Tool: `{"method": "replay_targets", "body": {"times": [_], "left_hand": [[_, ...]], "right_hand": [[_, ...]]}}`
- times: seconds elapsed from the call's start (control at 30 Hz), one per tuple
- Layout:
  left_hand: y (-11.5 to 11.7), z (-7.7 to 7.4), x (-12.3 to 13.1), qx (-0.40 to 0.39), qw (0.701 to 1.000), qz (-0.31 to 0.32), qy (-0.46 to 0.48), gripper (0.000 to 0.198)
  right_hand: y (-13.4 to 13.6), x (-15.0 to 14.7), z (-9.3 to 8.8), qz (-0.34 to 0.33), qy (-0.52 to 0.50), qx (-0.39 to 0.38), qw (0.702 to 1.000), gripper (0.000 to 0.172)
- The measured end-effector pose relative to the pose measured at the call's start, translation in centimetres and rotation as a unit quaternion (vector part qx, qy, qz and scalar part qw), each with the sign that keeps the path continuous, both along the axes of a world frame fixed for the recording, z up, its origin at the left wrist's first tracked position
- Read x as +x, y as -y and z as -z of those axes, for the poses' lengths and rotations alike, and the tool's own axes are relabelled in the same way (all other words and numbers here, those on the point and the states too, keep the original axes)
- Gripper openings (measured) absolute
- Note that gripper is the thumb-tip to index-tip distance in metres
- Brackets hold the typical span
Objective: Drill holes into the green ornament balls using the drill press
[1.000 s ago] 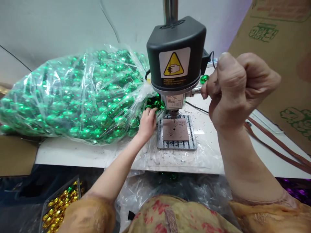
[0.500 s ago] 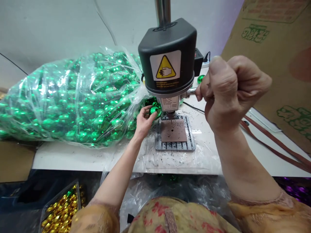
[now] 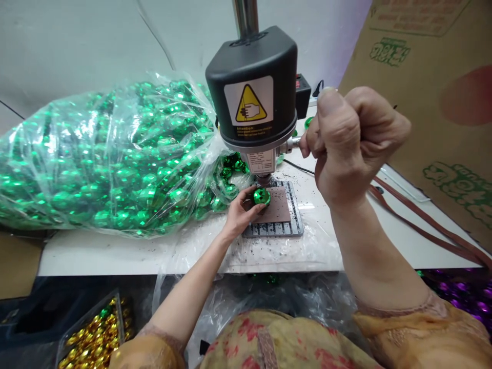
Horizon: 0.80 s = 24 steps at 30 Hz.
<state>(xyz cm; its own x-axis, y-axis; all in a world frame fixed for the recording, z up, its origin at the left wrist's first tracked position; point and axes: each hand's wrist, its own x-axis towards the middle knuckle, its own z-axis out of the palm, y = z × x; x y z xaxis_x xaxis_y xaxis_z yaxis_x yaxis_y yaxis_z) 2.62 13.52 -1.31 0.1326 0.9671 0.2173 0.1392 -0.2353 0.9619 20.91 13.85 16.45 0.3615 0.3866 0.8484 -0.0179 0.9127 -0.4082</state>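
Observation:
Between the thumb and fingers of my left hand (image 3: 240,212) is a shiny green faceted ball (image 3: 262,197). It sits over the left part of a brown square pad (image 3: 279,210), just below the chuck (image 3: 264,179) of a black drill press (image 3: 251,87). The pad lies on the grooved metal base plate (image 3: 295,220), which is sprinkled with dark shavings. My right hand (image 3: 355,143) is closed around the feed lever (image 3: 295,143) on the press's right side; most of the lever is hidden by the fingers.
A big clear bag of green balls (image 3: 115,159) fills the table's left side. A cardboard box (image 3: 430,113) stands at the right, near a brown strap (image 3: 430,223). Gold balls (image 3: 90,338) lie in a container low left, and purple balls (image 3: 461,294) are low right.
My left hand has brought the green ball from beside the bag rightward and nearer, over the pad under the chuck. My right hand keeps its grip on the lever. The view has shifted slightly.

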Motion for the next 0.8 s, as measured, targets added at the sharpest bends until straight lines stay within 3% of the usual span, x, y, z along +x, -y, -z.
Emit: {"method": "replay_targets", "body": {"times": [0.23, 0.53, 0.8], "left_hand": [[1.1, -0.5, 1.7, 0.065, 0.990, -0.032, -0.118, 0.053], [1.1, -0.4, 2.0, 0.052, 0.992, -0.001, -0.115, 0.055], [1.2, -0.3, 2.1, 0.062, 0.993, 0.004, -0.103, 0.054]], "right_hand": [[-0.4, 0.0, 0.0, 0.015, 0.000, -0.001, 1.000, 0.054], [0.1, 0.0, 1.4, 0.042, 0.022, 0.017, 0.999, 0.057], [-0.2, -0.3, 2.6, 0.048, -0.001, 0.087, 0.995, 0.054]]}}
